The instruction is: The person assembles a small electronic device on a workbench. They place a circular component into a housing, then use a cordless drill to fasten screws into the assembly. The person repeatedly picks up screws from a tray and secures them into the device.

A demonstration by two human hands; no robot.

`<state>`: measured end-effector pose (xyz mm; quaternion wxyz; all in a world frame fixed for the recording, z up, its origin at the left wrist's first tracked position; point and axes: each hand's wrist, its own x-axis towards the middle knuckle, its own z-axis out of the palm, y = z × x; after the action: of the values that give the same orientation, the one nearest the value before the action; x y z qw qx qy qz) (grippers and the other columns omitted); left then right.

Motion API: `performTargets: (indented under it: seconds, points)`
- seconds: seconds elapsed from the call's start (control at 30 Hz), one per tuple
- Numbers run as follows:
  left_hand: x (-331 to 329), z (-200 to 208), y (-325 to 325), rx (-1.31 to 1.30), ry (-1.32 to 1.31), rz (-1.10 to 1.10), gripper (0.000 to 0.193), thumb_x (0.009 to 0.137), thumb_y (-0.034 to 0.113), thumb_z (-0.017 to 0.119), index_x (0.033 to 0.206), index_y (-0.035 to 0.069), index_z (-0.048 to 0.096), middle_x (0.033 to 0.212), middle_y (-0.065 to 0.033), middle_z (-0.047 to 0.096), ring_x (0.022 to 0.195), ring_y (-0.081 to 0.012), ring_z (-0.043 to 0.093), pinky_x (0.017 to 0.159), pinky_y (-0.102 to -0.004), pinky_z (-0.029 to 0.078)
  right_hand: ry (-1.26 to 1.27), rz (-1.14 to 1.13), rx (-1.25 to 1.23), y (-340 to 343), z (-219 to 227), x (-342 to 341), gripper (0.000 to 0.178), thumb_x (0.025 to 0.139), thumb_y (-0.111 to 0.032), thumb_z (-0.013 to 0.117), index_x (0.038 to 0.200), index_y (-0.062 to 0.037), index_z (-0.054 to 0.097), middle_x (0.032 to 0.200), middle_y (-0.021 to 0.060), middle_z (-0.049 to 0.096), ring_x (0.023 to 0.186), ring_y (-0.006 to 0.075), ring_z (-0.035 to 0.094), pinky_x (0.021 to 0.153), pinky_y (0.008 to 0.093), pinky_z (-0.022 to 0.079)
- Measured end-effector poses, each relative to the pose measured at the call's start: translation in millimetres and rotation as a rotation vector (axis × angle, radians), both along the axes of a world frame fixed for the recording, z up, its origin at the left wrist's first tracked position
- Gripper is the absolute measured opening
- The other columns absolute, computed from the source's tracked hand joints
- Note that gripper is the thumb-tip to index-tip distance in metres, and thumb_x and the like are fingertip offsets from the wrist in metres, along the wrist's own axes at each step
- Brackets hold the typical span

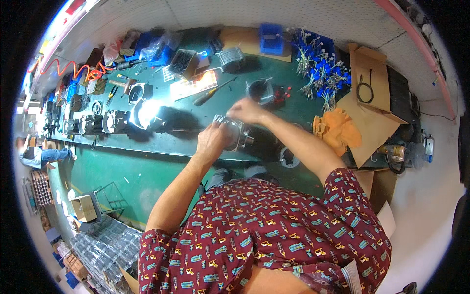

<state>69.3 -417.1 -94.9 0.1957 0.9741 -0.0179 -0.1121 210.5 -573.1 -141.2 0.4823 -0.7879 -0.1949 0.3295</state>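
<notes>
At the bench's front edge stands a silvery cast-metal housing (239, 138), like a small motor casing. My left hand (212, 140) is closed around its left side, with the fingertips at its upper rim. Over the far side of this part, my right hand (248, 111) is bent with its fingers pressed together; whatever they pinch is too small or hidden to make out. Just beyond the right hand sits a dark open container (260, 91) with small red pieces (282, 94) beside it. A screwdriver (205, 97) lies farther left on the green bench top (183, 142).
Several motor housings (90, 124) line the left of the bench, near a bright glare. Bundled blue-and-white wires (320, 68), an orange cloth (338, 130) and a cardboard box (369, 73) are at right. Blue bins (271, 39) stand at the back. Another person (39, 156) is far left.
</notes>
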Motion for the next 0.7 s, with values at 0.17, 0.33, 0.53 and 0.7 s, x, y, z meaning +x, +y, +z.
performTargets:
  seconds: [0.17, 0.33, 0.53, 0.7]
  points:
    - [-35.7, 7.2, 14.2, -0.309, -0.287, 0.271, 0.038, 0.083, 0.010, 0.073, 0.119, 0.005, 0.064, 0.111, -0.0161, 0.065, 0.098, -0.0372, 0.066, 0.081, -0.0425, 0.055, 0.068, -0.156, 0.162, -34.1, -4.8, -8.6, 0.035, 0.093, -0.032, 0.069, 0.101, 0.0015, 0.073, 0.082, 0.0084, 0.071, 0.071, 0.0138, 0.065, 0.064, 0.0306, 0.055]
    - [-96.6, -39.5, 37.3, -0.517, -0.161, 0.548, 0.021, 0.090, 0.011, 0.071, 0.107, -0.001, 0.068, 0.091, -0.0156, 0.071, 0.078, -0.0257, 0.069, 0.072, -0.0361, 0.055, -0.042, -0.114, 0.183, -53.0, 10.0, -44.8, 0.044, 0.085, -0.025, 0.075, 0.117, 0.0037, 0.069, 0.109, 0.0164, 0.073, 0.097, 0.0241, 0.070, 0.090, 0.0355, 0.055]
    - [-103.9, -58.1, 14.0, -1.034, 0.291, 0.718, 0.022, 0.095, 0.021, 0.069, 0.099, -0.001, 0.068, 0.081, -0.0012, 0.065, 0.068, -0.0088, 0.058, 0.060, -0.0261, 0.051, -0.242, -0.045, -0.058, -48.7, 25.8, -70.7, 0.073, 0.070, -0.026, 0.082, 0.133, 0.0002, 0.056, 0.129, 0.0222, 0.060, 0.120, 0.0360, 0.059, 0.104, 0.0418, 0.046]
    - [-82.4, -56.5, -4.1, -1.187, 0.389, 0.730, 0.028, 0.091, 0.027, 0.074, 0.086, 0.002, 0.065, 0.074, -0.0013, 0.063, 0.064, -0.0088, 0.056, 0.057, -0.0257, 0.047, -0.196, -0.064, -0.050, -46.1, 20.2, -73.9, 0.066, 0.069, -0.023, 0.082, 0.128, -0.0016, 0.061, 0.120, 0.0206, 0.066, 0.110, 0.0344, 0.065, 0.098, 0.0406, 0.050]
